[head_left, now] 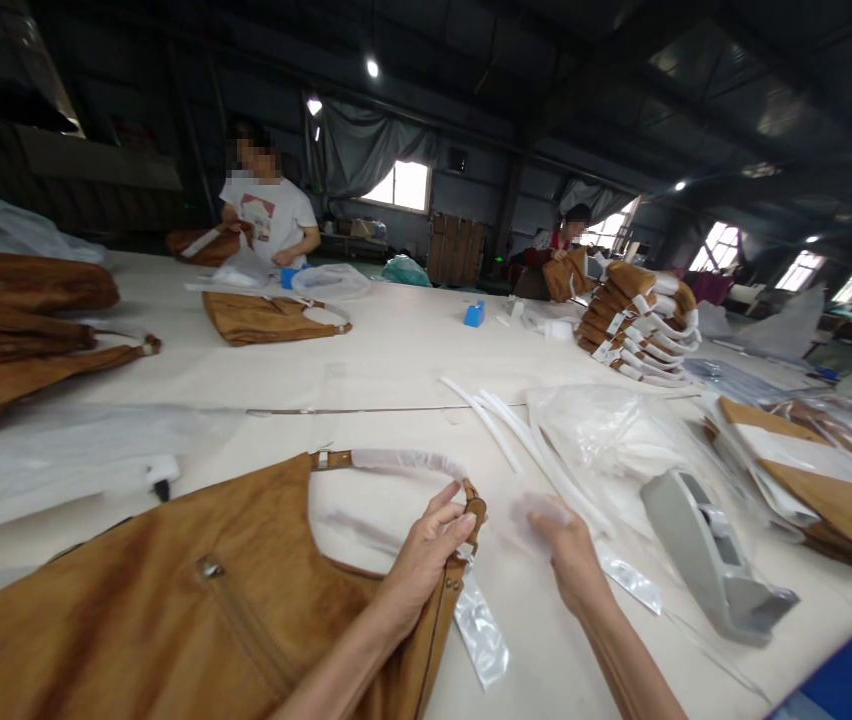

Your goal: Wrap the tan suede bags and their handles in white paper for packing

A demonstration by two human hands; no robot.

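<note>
A large brown suede bag (246, 570) lies on the white table, its handle (403, 460) wrapped in clear film. My left hand (433, 535) is closed on the handle's right end, by the brown strap tab and buckle. To its right, my right hand (565, 545) is closed with a blurred piece of clear film (535, 515) at its fingertips. A clear plastic strip (482, 630) hangs below the buckle. White foam strips (520, 430) lie beyond my right hand.
A grey tape dispenser (718, 560) stands at the right, near folded brown bags (831, 480). Clear plastic (606, 430) lies behind it. Stacked bags (636, 325), a blue dispenser (475, 314) and another bag (268, 318) are farther back. Two people work across the table. More bags (21, 330) lie left.
</note>
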